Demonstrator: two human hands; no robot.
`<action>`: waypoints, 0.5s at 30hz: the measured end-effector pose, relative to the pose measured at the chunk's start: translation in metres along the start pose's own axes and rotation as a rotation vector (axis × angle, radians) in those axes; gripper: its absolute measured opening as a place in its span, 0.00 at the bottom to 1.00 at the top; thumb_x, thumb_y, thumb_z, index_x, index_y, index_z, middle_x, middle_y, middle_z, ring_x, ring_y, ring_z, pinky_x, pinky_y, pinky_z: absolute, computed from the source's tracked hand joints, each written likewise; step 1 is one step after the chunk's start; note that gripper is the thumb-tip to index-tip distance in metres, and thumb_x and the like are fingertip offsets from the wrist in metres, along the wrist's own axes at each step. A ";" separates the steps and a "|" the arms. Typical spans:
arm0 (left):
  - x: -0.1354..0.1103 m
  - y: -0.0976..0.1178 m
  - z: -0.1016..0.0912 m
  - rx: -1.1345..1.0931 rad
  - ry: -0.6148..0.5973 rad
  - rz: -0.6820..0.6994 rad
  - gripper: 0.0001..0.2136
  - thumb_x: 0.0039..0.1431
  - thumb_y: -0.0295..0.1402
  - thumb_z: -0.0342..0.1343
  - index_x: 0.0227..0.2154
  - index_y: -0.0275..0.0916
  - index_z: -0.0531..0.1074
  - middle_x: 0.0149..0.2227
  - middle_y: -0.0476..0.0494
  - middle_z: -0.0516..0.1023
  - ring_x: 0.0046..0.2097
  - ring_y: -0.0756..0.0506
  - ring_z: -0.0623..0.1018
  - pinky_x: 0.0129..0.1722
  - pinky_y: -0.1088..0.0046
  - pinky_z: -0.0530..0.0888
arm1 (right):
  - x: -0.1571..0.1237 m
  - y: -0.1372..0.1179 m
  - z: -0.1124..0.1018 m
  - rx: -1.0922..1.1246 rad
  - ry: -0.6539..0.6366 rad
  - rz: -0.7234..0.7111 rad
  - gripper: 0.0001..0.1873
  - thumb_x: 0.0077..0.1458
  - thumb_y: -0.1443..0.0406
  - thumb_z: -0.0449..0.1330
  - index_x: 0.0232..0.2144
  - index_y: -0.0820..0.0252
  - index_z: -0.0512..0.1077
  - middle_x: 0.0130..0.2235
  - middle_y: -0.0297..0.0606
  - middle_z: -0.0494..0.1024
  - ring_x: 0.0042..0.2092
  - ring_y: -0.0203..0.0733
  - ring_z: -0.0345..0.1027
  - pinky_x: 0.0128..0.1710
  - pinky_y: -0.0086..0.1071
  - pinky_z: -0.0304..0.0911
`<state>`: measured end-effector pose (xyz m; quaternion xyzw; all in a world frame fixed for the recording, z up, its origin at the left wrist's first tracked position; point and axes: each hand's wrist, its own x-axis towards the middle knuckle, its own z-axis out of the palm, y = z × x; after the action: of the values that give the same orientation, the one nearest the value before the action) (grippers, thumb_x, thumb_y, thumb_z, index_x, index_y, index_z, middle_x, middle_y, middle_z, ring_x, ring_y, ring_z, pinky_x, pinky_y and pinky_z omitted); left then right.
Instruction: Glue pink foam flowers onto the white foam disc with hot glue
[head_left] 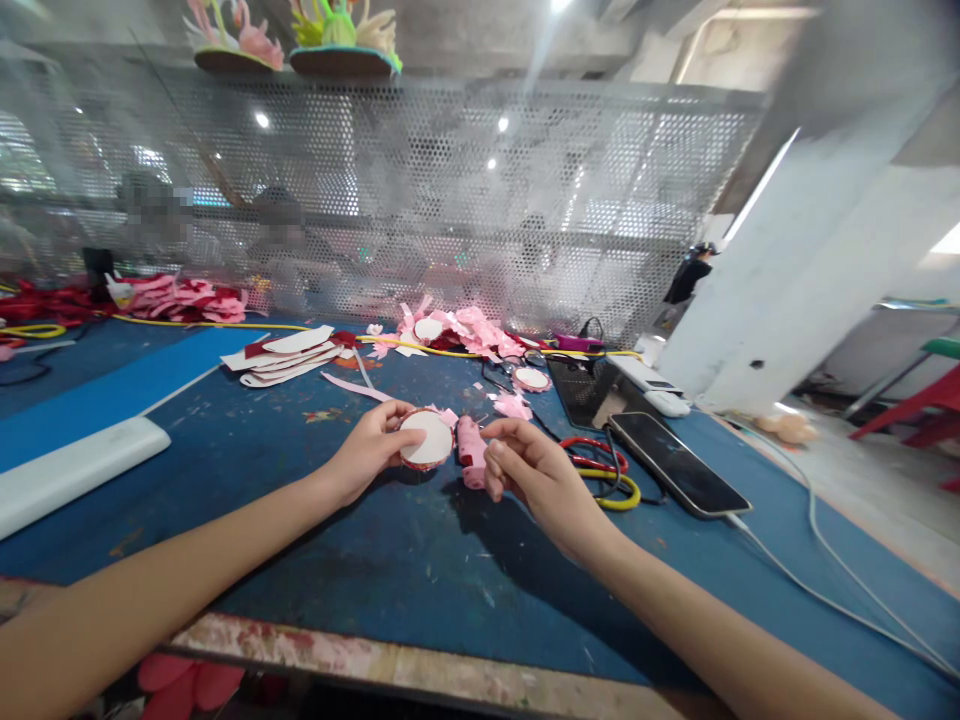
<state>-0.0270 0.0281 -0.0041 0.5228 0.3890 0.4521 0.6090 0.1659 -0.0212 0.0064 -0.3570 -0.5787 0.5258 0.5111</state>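
Observation:
My left hand (379,445) grips a round white disc (426,440) with a red and pink edge, thumb lying on its face. Just right of the disc is a curled pink piece (472,452), its outline notched, perhaps a strip of foam or paper. The bent fingers of my right hand (517,460) close at the right side of this pink piece and seem to pinch it; the fingertips partly hide the contact. Both hands are over the blue table (360,560), and the right one casts a shadow on it.
Behind the hands lie pink petal-like scraps (480,330), another edged disc (532,379) and stacked white cutouts (289,357). To the right are coiled red and yellow cables (611,480) and a phone (679,462) with a cord. A white bar (90,470) lies left; perforated metal screen (420,200) at back.

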 end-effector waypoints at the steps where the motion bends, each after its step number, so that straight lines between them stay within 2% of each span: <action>1: 0.000 0.000 0.000 0.004 0.003 -0.001 0.18 0.40 0.34 0.62 0.35 0.36 0.65 0.35 0.46 0.73 0.35 0.48 0.73 0.31 0.72 0.73 | 0.000 0.000 0.001 0.008 -0.001 -0.015 0.11 0.53 0.58 0.58 0.35 0.59 0.64 0.19 0.24 0.64 0.21 0.27 0.58 0.23 0.25 0.58; 7: -0.001 0.001 0.001 0.015 0.020 -0.004 0.19 0.38 0.34 0.63 0.35 0.36 0.65 0.35 0.47 0.72 0.34 0.48 0.73 0.30 0.74 0.72 | 0.000 0.002 0.002 0.080 -0.071 0.021 0.12 0.52 0.58 0.59 0.32 0.57 0.61 0.17 0.20 0.55 0.18 0.26 0.46 0.18 0.24 0.46; 9: -0.002 0.002 0.002 0.018 0.021 -0.005 0.19 0.38 0.34 0.63 0.35 0.36 0.65 0.35 0.46 0.72 0.34 0.48 0.73 0.30 0.74 0.72 | 0.000 0.003 0.000 0.022 -0.075 0.016 0.13 0.50 0.58 0.61 0.30 0.57 0.61 0.17 0.21 0.57 0.18 0.27 0.48 0.19 0.25 0.45; 12: -0.002 0.002 0.002 0.016 0.020 -0.002 0.19 0.37 0.35 0.63 0.34 0.37 0.65 0.35 0.46 0.73 0.34 0.47 0.73 0.31 0.73 0.72 | 0.001 0.003 -0.001 -0.101 -0.041 -0.041 0.19 0.47 0.57 0.63 0.20 0.58 0.56 0.18 0.25 0.61 0.20 0.28 0.53 0.21 0.26 0.49; 15: -0.001 0.001 0.001 0.022 0.020 0.001 0.19 0.37 0.35 0.63 0.34 0.37 0.66 0.34 0.47 0.73 0.34 0.47 0.73 0.31 0.73 0.71 | -0.001 0.001 0.001 -0.090 -0.029 -0.055 0.22 0.52 0.53 0.57 0.18 0.57 0.53 0.17 0.25 0.58 0.21 0.30 0.53 0.23 0.28 0.51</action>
<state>-0.0263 0.0267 -0.0026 0.5252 0.3994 0.4534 0.5992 0.1646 -0.0219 0.0055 -0.3559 -0.6188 0.4900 0.5003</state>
